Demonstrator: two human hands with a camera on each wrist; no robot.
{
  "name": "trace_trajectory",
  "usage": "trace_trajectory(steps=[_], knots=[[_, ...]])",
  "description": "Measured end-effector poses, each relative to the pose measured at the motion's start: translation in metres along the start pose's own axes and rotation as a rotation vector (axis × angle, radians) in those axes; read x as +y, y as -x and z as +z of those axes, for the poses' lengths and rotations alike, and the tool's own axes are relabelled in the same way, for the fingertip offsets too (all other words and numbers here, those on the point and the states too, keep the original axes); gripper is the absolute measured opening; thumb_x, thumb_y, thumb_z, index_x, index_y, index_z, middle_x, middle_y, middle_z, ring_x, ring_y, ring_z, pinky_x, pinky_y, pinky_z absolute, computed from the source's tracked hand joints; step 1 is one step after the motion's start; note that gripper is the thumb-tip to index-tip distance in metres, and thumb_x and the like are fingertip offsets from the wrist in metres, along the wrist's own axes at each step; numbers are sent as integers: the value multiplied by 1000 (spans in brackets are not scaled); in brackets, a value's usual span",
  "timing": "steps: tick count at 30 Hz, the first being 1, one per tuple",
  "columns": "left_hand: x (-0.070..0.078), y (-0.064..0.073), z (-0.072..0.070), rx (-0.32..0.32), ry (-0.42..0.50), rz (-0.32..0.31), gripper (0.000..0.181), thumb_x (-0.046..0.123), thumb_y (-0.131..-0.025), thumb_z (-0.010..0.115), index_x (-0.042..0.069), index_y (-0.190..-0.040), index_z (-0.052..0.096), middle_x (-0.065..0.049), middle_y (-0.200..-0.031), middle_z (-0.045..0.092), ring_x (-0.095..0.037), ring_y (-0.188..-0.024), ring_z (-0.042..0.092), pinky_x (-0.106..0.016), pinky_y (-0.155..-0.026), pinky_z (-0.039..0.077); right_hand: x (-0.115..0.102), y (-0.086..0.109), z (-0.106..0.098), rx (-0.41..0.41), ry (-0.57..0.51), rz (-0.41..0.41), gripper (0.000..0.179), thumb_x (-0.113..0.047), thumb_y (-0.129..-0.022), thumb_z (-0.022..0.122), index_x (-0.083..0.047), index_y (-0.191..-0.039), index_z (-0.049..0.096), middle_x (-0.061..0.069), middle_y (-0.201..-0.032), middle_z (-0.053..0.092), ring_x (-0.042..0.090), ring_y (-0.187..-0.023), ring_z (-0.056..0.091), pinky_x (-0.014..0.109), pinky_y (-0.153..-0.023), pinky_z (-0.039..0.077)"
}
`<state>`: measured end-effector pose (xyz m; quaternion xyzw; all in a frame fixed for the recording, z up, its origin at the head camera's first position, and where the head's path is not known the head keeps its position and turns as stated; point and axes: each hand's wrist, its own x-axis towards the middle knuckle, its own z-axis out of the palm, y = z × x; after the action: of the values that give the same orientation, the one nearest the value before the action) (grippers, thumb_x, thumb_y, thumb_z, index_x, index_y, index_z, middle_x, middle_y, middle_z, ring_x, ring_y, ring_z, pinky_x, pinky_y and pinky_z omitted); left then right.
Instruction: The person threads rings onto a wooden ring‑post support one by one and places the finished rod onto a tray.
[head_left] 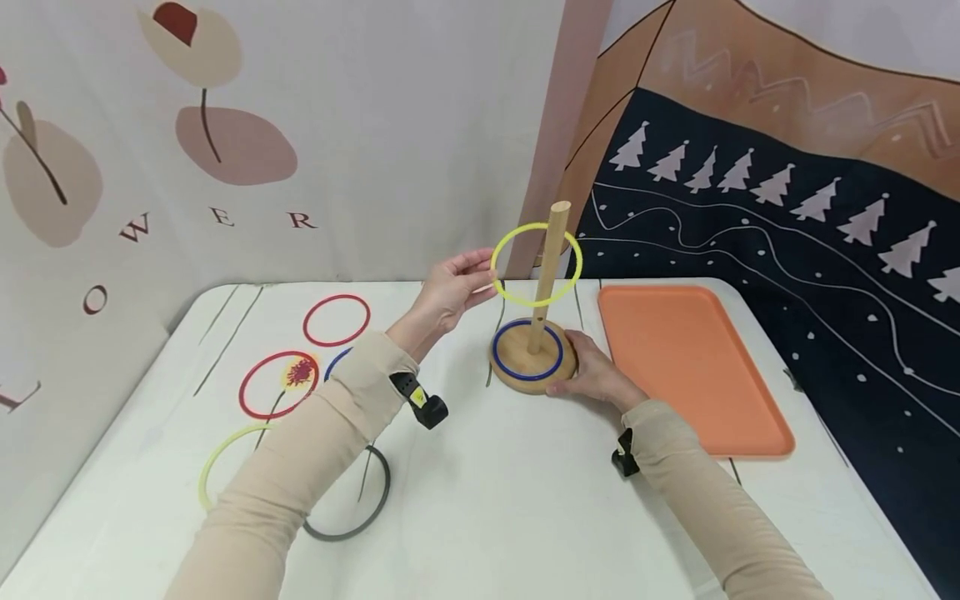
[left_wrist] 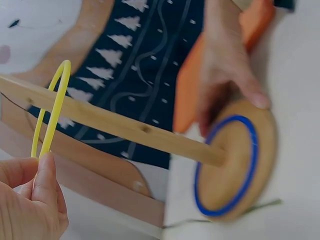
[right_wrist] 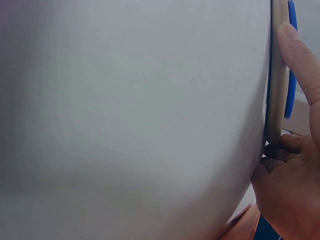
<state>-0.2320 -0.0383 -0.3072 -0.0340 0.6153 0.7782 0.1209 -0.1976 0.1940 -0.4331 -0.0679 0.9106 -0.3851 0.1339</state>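
My left hand [head_left: 445, 293] pinches a thin yellow ring [head_left: 580, 261] by its edge with thumb and fingertips. The ring encircles the upper part of a wooden post [left_wrist: 145, 130], below its top. This post rises from a round wooden base [head_left: 512, 357] on the table, forming a ring-toss stand. A blue ring [left_wrist: 255, 150] lies around the foot of the post, flat on the base. With thumb in front and fingers behind, my right hand [head_left: 596, 372] grips the base's right edge. In the right wrist view, the thumb [right_wrist: 300, 57] presses the base's side.
Left of the stand, two red rings [head_left: 368, 315], a partly hidden blue ring [head_left: 335, 359], a yellow-green ring [head_left: 203, 479] and a dark grey ring [head_left: 386, 479] lie on the white table [head_left: 510, 500]. An orange tray [head_left: 682, 367] lies at right. A printed curtain [head_left: 390, 142] hangs behind.
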Motion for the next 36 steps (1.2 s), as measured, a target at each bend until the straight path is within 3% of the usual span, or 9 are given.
trace_trajectory(steps=[9, 13, 16, 25, 36], knots=[[-51, -13, -19, 53, -86, -128, 41, -7, -89, 56, 3, -129, 55, -11, -114, 55, -13, -88, 60, -19, -74, 56, 1, -1, -1, 5, 0, -11, 110, -27, -66, 87, -3, -148, 18, 21, -150, 24, 37, -139, 22, 52, -115, 19], [-70, -16, -25, 78, -147, -178, 40, -6, -89, 57, 5, -127, 57, -11, -115, 56, -16, -91, 60, -18, -71, 56, 2, -2, 0, 7, -13, -18, 109, -26, -66, 87, -3, -148, 19, 21, -150, 24, 36, -139, 23, 51, -115, 18], [-80, -18, -28, 85, -196, -203, 39, -5, -89, 57, 5, -127, 57, -10, -112, 57, -13, -85, 60, -18, -69, 55, 2, -2, 0, 7, -24, -25, 109, -26, -65, 87, -3, -148, 19, 21, -149, 24, 36, -139, 23, 51, -115, 17], [-97, -19, -28, 75, -209, -241, 40, -7, -87, 56, 3, -126, 57, -7, -105, 57, -10, -78, 59, -16, -65, 54, 2, -1, 0, 5, -28, -27, 110, -27, -65, 87, -3, -148, 19, 20, -150, 23, 36, -139, 22, 52, -115, 18], [-105, -20, -25, 75, -212, -228, 38, -6, -88, 58, 2, -125, 58, -4, -97, 55, -9, -74, 58, -18, -68, 54, 2, 0, 0, 7, -22, -26, 110, -27, -65, 87, -3, -148, 19, 20, -150, 24, 35, -140, 22, 51, -115, 18]])
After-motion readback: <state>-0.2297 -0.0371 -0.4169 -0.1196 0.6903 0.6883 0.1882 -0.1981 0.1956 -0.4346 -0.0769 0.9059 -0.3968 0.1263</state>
